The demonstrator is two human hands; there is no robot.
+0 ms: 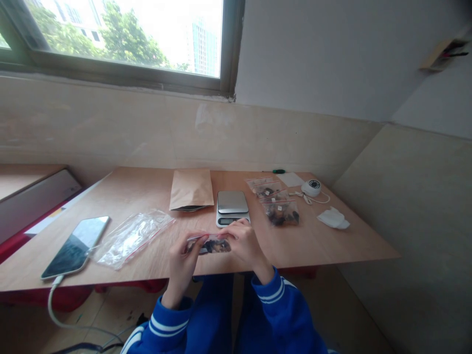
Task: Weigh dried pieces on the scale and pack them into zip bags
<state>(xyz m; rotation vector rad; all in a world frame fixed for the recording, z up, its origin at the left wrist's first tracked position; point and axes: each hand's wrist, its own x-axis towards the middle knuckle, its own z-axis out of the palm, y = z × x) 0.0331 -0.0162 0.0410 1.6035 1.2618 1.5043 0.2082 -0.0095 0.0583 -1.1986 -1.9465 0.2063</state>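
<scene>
Between my hands, near the table's front edge, is a small clear zip bag point(211, 247) with dark and brown pieces inside. My left hand point(183, 255) pinches the bag's left side and top edge. The fingers of my right hand point(241, 242) are closed on its upper right edge. Just beyond them stands a kitchen scale point(232, 202) with a bare metal plate. Right of the scale, several filled zip bags point(282, 213) overlap on the table; their contents are dark and brown, with small white labels. A brown paper pouch point(191, 189) lies left of the scale.
Flat clear zip bags point(132, 238) lie on the left, beside a tablet point(75, 248) with a white cable plugged in. At the right are a white dome camera point(310, 187) with its cord, a crumpled white tissue point(333, 218), a white sheet point(291, 179) and a green-handled screwdriver point(279, 171).
</scene>
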